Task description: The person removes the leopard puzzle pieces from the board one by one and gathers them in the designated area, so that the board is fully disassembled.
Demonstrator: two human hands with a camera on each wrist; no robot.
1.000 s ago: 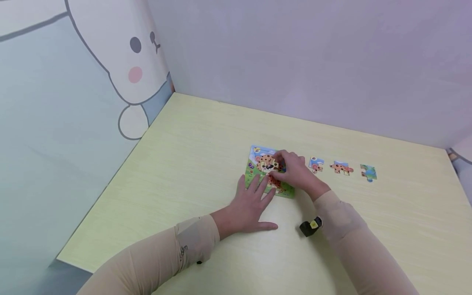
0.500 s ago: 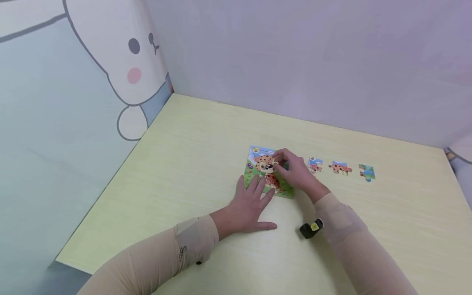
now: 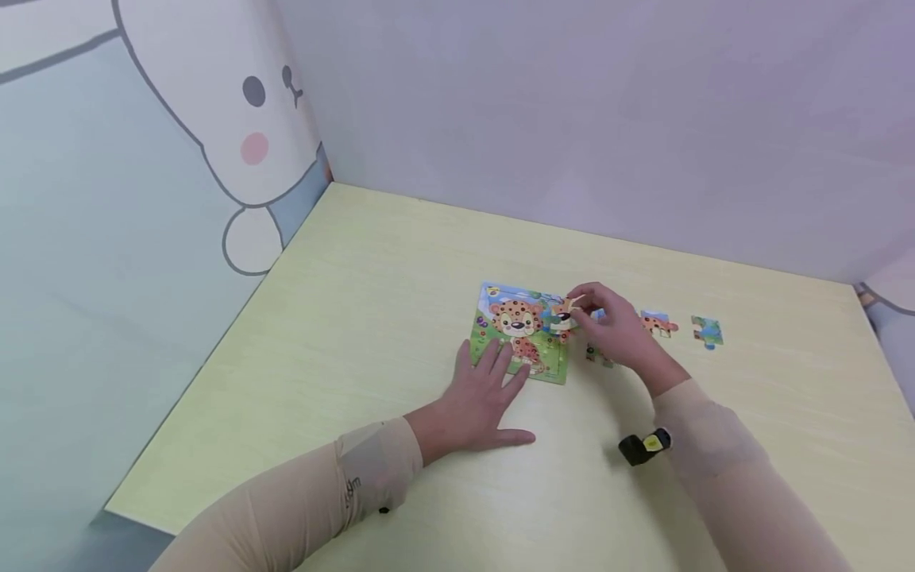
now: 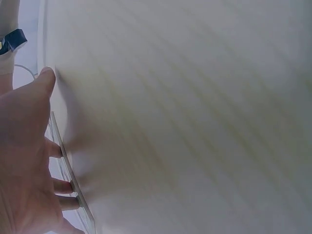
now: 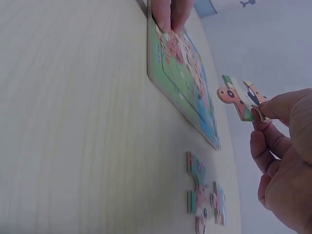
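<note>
A puzzle board point(image 3: 482, 310) with a spotted leopard picture lies on the table. My left hand point(image 3: 484, 405) is spread over its near left edge, fingers straight and fingertips on the board. In the left wrist view the fingers point(image 4: 62, 185) reach over the board's edge. My right hand point(image 3: 618, 330) pinches a puzzle piece point(image 5: 239, 100) between thumb and fingers, to the right of the leopard's face. Part of a face with a dark nose shows on this piece. The right wrist view has it raised and tilted above the table, apart from the board.
Loose puzzle pieces lie right of the board: a green-blue piece point(image 3: 708, 331), a spotted piece point(image 3: 656, 323) and others partly hidden by my right hand. In the right wrist view a green and pink piece point(image 5: 197, 187) lies flat. A pale wall point(image 3: 572, 119) rises behind the table point(image 3: 357, 302).
My right hand has moved right, carrying the puzzle piece off the leopard's face. The printed face on the board now shows whole. My left hand keeps its place.
</note>
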